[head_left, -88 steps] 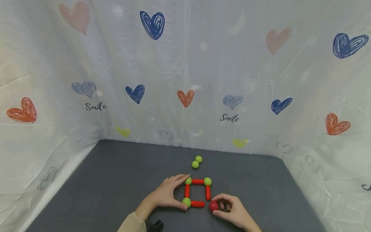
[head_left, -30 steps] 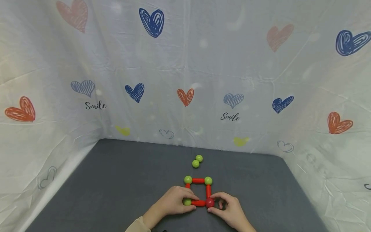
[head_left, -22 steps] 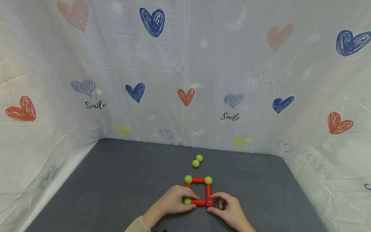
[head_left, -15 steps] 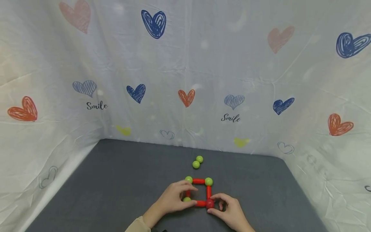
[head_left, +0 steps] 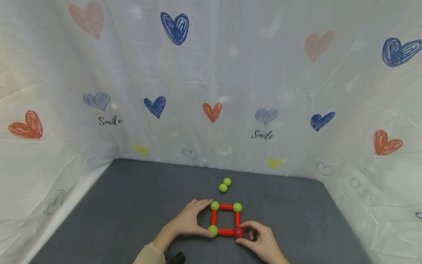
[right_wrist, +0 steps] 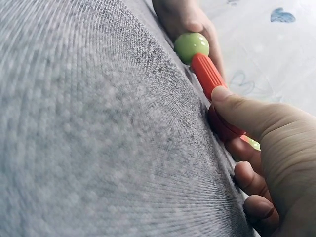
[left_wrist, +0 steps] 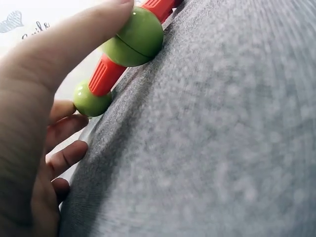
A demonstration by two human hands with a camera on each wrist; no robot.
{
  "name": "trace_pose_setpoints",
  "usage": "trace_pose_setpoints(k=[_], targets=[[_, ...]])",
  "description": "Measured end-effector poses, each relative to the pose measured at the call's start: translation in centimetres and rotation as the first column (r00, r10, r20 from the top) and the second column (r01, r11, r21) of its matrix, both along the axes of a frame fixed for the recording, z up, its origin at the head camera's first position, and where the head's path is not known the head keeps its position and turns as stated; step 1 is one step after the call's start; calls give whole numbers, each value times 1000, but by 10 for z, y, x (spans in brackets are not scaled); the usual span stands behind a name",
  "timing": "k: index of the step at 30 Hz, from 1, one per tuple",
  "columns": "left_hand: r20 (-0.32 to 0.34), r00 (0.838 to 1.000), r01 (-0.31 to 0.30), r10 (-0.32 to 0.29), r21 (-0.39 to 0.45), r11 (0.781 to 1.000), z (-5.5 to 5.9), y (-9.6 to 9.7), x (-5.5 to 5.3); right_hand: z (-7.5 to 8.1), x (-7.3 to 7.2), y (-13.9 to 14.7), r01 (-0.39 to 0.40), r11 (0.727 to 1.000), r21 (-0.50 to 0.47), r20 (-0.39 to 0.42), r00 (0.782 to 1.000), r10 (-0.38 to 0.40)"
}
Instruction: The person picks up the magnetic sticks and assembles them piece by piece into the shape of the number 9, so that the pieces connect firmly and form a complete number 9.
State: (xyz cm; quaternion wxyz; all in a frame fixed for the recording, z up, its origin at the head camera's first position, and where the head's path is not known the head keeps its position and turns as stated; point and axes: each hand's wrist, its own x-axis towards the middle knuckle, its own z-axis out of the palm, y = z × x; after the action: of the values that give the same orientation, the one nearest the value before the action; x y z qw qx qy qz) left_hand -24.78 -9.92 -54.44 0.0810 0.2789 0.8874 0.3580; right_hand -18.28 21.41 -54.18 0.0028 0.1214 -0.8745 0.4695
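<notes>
A square of building-toy pieces lies on the table, with red rods (head_left: 225, 232) between balls at its corners. Three corners are green balls (head_left: 237, 207); the near right one is a red ball (head_left: 239, 233). My left hand (head_left: 188, 221) spans the square's left side, thumb on the near green ball (left_wrist: 136, 37) and forefinger at the far one (left_wrist: 93, 101). Its other fingers lie loosely bent by the tabletop in the left wrist view. My right hand (head_left: 263, 240) pinches the red ball (right_wrist: 223, 123) between thumb and forefinger, where two rods meet it.
Two loose green balls (head_left: 223, 188) sit side by side beyond the square. The dark grey table (head_left: 148, 190) is walled in by a white curtain (head_left: 211, 73) printed with hearts. A black object (head_left: 176, 257) shows beside the left sleeve at the front.
The red ball has moved left and now meets the near and right rods. My left hand bent over the near left corner, then spread back along the left side.
</notes>
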Motion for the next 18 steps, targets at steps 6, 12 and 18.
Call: trace_pose_setpoints(k=[6, 12, 18], targets=[[1, 1000, 16, -16, 6, 1000, 0, -2, 1, 0, -1, -1, 9, 1000, 9, -12, 1000, -9], [-8, 1000, 10, -10, 4, 1000, -5, 0, 4, 8, -5, -2, 141, 987, -81, 98, 986, -133], [-10, 1000, 15, -15, 1, 1000, -1, 0, 4, 5, -22, -2, 221, 968, -116, 49, 975, -216]])
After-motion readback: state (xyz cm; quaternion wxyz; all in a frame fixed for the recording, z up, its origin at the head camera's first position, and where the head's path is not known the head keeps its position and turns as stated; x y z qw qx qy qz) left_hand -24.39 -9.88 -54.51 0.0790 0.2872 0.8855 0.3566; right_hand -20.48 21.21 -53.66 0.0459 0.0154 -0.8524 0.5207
